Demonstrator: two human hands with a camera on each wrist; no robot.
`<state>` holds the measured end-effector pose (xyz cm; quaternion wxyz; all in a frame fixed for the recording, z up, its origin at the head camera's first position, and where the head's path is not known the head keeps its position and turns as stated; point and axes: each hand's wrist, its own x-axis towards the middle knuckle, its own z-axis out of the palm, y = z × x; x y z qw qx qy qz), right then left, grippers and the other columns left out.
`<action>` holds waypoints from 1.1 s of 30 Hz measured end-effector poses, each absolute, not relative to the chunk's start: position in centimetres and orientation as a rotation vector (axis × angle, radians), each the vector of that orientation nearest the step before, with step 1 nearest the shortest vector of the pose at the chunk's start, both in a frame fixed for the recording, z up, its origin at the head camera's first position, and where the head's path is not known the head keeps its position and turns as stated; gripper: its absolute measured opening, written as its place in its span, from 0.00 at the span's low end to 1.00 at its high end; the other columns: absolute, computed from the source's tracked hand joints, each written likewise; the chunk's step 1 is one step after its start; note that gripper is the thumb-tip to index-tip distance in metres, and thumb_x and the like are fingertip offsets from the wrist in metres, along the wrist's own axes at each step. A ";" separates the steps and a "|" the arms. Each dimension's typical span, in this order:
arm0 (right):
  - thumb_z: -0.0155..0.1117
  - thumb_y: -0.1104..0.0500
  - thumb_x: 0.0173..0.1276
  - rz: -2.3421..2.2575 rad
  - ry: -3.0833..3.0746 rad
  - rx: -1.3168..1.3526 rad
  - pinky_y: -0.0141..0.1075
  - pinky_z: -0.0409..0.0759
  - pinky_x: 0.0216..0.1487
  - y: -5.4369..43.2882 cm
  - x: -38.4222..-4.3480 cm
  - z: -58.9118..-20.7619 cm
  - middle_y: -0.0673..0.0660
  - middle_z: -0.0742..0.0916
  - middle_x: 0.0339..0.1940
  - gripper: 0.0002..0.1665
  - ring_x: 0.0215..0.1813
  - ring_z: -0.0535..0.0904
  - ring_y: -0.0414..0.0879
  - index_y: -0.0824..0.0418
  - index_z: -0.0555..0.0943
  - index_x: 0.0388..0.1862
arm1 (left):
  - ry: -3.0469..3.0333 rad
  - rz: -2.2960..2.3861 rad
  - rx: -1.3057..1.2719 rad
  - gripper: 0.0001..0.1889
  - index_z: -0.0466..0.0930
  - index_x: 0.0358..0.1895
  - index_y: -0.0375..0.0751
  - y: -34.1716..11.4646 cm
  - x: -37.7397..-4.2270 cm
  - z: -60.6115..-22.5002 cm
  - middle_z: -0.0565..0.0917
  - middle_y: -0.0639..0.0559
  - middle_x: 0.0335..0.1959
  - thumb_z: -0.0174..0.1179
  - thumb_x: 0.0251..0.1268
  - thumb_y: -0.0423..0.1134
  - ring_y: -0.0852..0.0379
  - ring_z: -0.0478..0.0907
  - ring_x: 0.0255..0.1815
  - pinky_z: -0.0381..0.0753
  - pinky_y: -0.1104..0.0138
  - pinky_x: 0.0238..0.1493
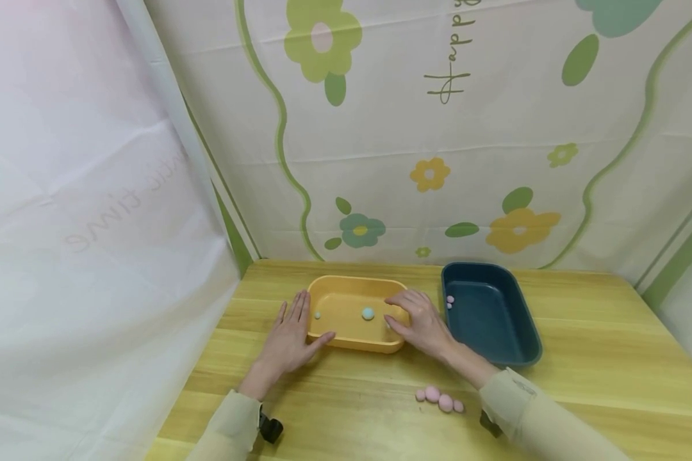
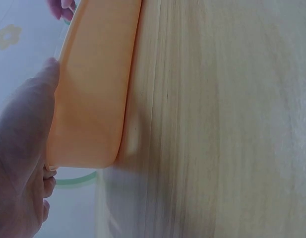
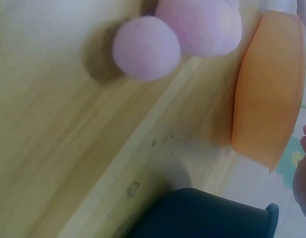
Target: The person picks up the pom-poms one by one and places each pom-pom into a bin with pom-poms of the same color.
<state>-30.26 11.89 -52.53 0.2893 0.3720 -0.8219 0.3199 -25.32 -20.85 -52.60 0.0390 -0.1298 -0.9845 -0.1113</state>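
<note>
A yellow tray (image 1: pixel 352 346) lies on the table with a pale blue ball (image 1: pixel 368 314) and a smaller blue-green ball (image 1: pixel 317 315) inside. My left hand (image 1: pixel 288 336) rests at its left end, fingers straight along the side and thumb on the front rim. In the left wrist view, that thumb (image 2: pixel 46 82) lies at the edge of the tray wall. Over the tray's right end is my right hand (image 1: pixel 423 323), thumb and fingertips apart in a loose curve. A tiny pale piece (image 1: pixel 388 325) shows just below the right thumb tip, partly hidden.
A dark blue tray (image 1: pixel 490 320) stands right of the yellow one, two small pink balls (image 1: pixel 450 301) at its left wall. Several pink balls joined in a row (image 1: pixel 439 398) lie nearer me, beside the right forearm. A printed cloth (image 1: pixel 380 141) hangs behind the table (image 1: pixel 346 416).
</note>
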 end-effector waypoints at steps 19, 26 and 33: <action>0.82 0.51 0.66 0.643 -2.392 0.829 0.72 0.77 0.73 16.5 -26.9 -51.8 0.63 0.89 0.66 0.36 0.70 0.83 0.65 0.62 0.84 0.70 | -3.020 -0.354 -0.401 0.59 0.39 0.89 0.29 -20.7 -25.2 -52.3 0.46 0.33 0.92 0.50 0.80 0.74 0.37 0.46 0.94 0.45 0.42 0.94; 0.75 0.46 0.72 0.514 -2.546 0.708 0.70 0.72 0.78 20.0 -26.4 -51.9 0.67 0.81 0.78 0.44 0.78 0.75 0.68 0.61 0.74 0.82 | -3.025 -0.342 -0.400 0.59 0.39 0.89 0.28 -20.8 -25.3 -52.5 0.45 0.34 0.92 0.50 0.80 0.74 0.37 0.46 0.94 0.45 0.42 0.94; 0.71 0.41 0.75 0.447 -2.660 0.610 0.71 0.65 0.81 23.5 -25.6 -52.1 0.67 0.74 0.84 0.47 0.84 0.68 0.70 0.56 0.69 0.86 | -3.036 -0.346 -0.397 0.59 0.39 0.89 0.28 -20.7 -25.3 -52.2 0.43 0.35 0.92 0.49 0.80 0.74 0.37 0.45 0.94 0.44 0.42 0.94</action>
